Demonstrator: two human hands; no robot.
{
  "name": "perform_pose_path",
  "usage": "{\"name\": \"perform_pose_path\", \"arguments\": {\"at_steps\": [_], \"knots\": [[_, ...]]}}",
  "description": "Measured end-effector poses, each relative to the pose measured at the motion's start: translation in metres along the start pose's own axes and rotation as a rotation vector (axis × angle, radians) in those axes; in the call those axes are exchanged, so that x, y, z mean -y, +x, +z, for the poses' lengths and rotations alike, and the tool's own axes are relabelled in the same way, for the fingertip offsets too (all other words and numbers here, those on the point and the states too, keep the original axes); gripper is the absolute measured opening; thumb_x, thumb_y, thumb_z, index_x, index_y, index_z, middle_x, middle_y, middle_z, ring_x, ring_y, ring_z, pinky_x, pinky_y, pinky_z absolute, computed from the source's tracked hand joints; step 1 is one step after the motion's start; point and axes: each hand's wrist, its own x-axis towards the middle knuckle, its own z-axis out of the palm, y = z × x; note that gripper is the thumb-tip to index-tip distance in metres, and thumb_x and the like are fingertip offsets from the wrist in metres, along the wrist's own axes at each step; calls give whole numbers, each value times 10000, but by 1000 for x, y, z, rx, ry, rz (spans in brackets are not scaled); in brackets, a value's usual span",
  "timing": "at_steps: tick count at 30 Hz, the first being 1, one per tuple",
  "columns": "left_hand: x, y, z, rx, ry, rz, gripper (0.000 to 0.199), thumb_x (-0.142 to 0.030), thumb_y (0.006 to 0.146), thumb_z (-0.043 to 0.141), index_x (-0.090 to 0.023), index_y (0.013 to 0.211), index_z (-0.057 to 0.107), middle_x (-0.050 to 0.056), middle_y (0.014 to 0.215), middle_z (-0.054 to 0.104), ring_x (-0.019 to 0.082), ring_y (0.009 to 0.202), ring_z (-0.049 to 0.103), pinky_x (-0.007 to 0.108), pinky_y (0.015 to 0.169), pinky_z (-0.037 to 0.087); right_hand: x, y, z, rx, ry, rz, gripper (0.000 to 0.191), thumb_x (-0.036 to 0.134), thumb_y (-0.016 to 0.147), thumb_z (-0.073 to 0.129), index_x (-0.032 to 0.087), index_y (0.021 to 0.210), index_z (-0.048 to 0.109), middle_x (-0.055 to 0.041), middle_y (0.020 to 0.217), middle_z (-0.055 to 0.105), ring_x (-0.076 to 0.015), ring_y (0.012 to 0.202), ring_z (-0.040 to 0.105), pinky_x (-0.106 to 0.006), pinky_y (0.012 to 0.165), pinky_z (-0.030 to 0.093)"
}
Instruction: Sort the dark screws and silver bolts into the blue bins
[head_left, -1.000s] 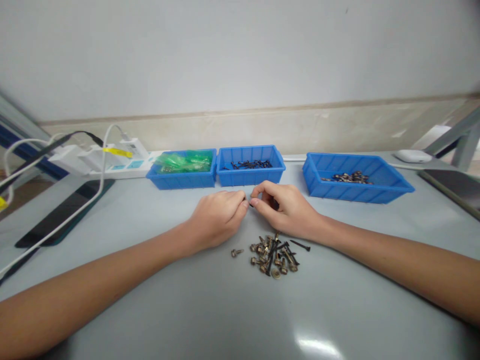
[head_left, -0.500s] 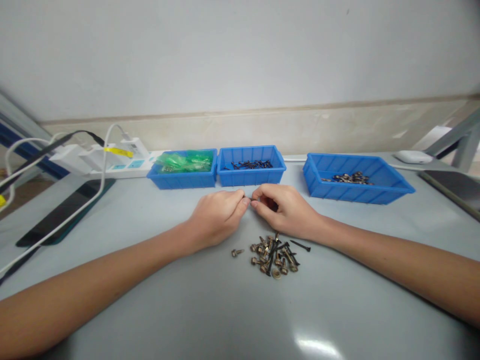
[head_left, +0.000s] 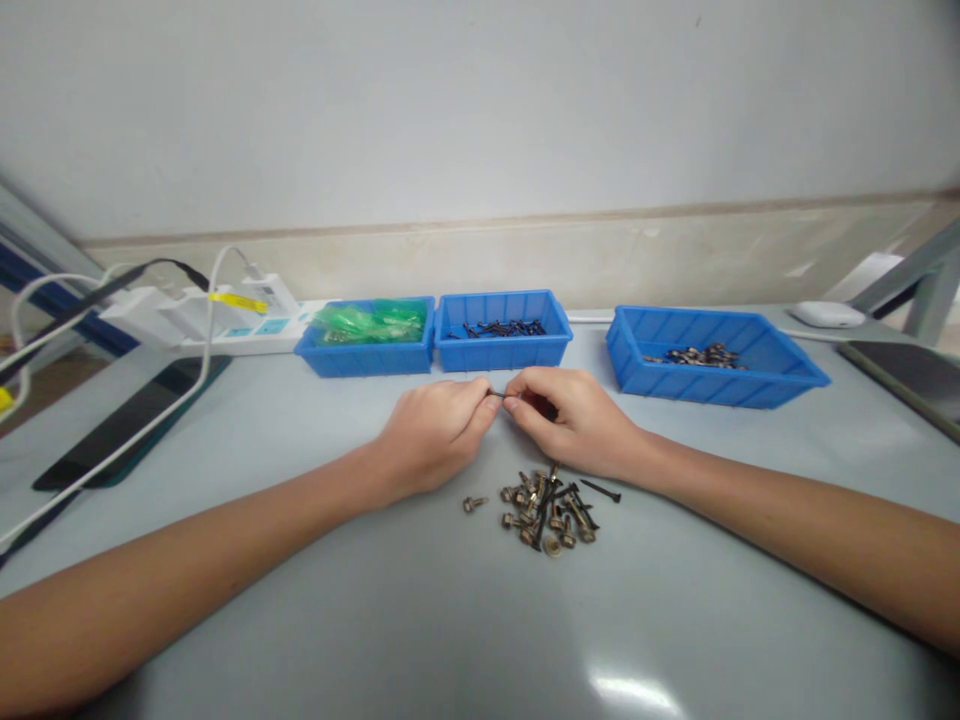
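Observation:
My left hand (head_left: 439,432) and my right hand (head_left: 574,415) nearly meet above the table, fingers closed. Between their fingertips is a small dark screw (head_left: 496,394), pinched from both sides and mostly covered. Just below my right hand lies a mixed pile of brassy hex-head screws (head_left: 556,520) and long black screws (head_left: 546,512). One hex-head screw (head_left: 472,504) lies apart on the left, and one black screw (head_left: 601,490) on the right. Behind the hands, the middle blue bin (head_left: 504,355) holds dark screws; the right blue bin (head_left: 712,387) holds brownish screws.
A left blue bin (head_left: 367,362) contains green plastic bags (head_left: 371,322). Further left are a power strip (head_left: 277,335) with plugs and cables, and a dark phone (head_left: 131,425). At the right are a white case (head_left: 826,314) and another phone (head_left: 911,378).
My right hand has shifted very slightly right, and a little more of the dark screw shows between the fingertips. The pile and bins have not moved.

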Motion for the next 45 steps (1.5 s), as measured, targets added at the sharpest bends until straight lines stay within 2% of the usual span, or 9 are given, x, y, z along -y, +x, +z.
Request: {"name": "perform_pose_path", "arguments": {"at_steps": [11, 16, 19, 23, 30, 34, 37, 45], "knots": [[0, 0, -1, -19, -72, -12, 339, -334, 955, 242, -189, 785, 497, 15, 740, 611, 183, 720, 590, 284, 617, 366, 0, 1, -1, -9, -9, 8, 138, 221, 823, 484, 156, 746, 577, 13, 609, 543, -99, 560, 464, -216, 547, 299], [0, -2, -1, -76, -168, -38, 226, -307, 944, 299, -209, 947, 503, 0, 854, 649, 177, 779, 616, 276, 635, 379, 0, 0, -1, -4, -15, 2, 153, 217, 829, 472, 156, 728, 569, 16, 597, 532, -97, 556, 459, -217, 544, 292], [1, -2, 0, -103, -178, -43, 192, -301, 928, 339, -206, 982, 497, -4, 831, 653, 174, 745, 617, 271, 619, 376, 0, -1, 0, -5, -20, 4, 165, 214, 838, 461, 154, 734, 574, 8, 615, 548, -101, 571, 472, -218, 554, 300], [1, -1, 1, -103, -177, -11, 161, -290, 906, 379, -195, 917, 509, -7, 778, 645, 154, 658, 594, 256, 576, 353, -1, 0, 0, -9, -26, 14, 181, 219, 851, 456, 149, 754, 592, -5, 651, 582, -105, 591, 491, -219, 570, 315], [2, 0, 2, -106, -140, -20, 219, -300, 927, 336, -195, 853, 513, -3, 738, 633, 163, 683, 600, 257, 584, 351, -1, 0, 0, -19, -14, 9, 172, 224, 848, 469, 150, 757, 595, 1, 643, 578, -99, 576, 489, -214, 557, 315], [2, 0, 3, -101, -111, -33, 228, -295, 931, 321, -197, 863, 515, -4, 734, 634, 164, 676, 600, 259, 575, 343, -1, -1, 1, -23, 16, 6, 113, 241, 828, 514, 157, 858, 583, 42, 576, 506, -87, 526, 460, -206, 524, 300], [2, 1, 3, -97, -102, -37, 226, -294, 932, 319, -198, 862, 511, -9, 714, 621, 164, 665, 593, 260, 566, 331, -2, -2, 2, -37, 20, -18, 143, 247, 813, 544, 156, 922, 563, 56, 576, 486, -79, 514, 452, -198, 514, 299], [3, 1, 2, -95, -102, 1, 273, -309, 932, 324, -189, 733, 466, -15, 639, 554, 144, 596, 530, 260, 548, 297, -4, -3, 4, -83, 20, -28, 85, 196, 834, 499, 150, 890, 543, 43, 587, 519, -75, 513, 469, -188, 508, 309]]}}
